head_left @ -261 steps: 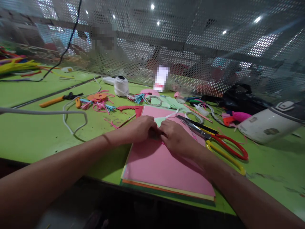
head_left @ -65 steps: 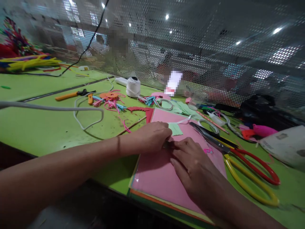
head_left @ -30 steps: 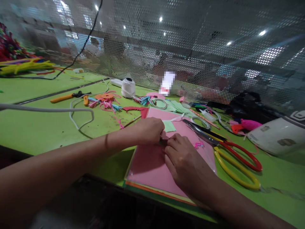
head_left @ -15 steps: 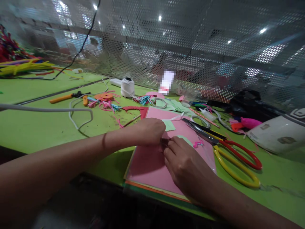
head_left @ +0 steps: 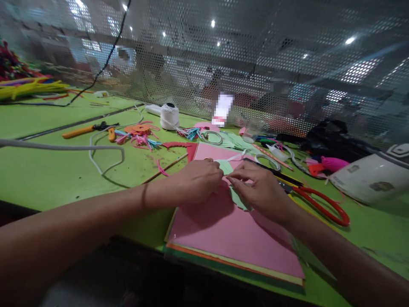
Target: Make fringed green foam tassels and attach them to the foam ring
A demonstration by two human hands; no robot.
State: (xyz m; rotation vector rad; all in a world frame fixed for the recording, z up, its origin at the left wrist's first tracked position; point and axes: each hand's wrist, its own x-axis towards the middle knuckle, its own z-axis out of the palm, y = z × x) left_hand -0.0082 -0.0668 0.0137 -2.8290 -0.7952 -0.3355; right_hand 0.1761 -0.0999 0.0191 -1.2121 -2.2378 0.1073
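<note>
My left hand (head_left: 201, 180) rests over a stack of coloured paper with a pink sheet (head_left: 220, 230) on top. Its fingers are curled inward, and what they hold is hidden. Close by on the right, the thumb and fingers of my right hand (head_left: 262, 187) come together in a pinch near the left fingertips; anything between them is too small to name. A pale green paper piece (head_left: 225, 167) shows just beyond the two hands. Another green paper piece (head_left: 238, 198) lies below the right fingers, partly covered by them.
Large scissors (head_left: 322, 204) with red and yellow handles lie right of the stack. Behind are a white thread spool (head_left: 169, 116), tape rolls (head_left: 268, 162) and green paper scraps (head_left: 234, 140). Orange-handled pliers (head_left: 79, 131) and a grey cable (head_left: 64, 146) lie left; a perforated screen (head_left: 191, 64) stands behind.
My right hand has moved up and away from me, its pinch nearer the upper green piece. The lower green piece has shifted left and toward me. The dark object between my hands no longer shows.
</note>
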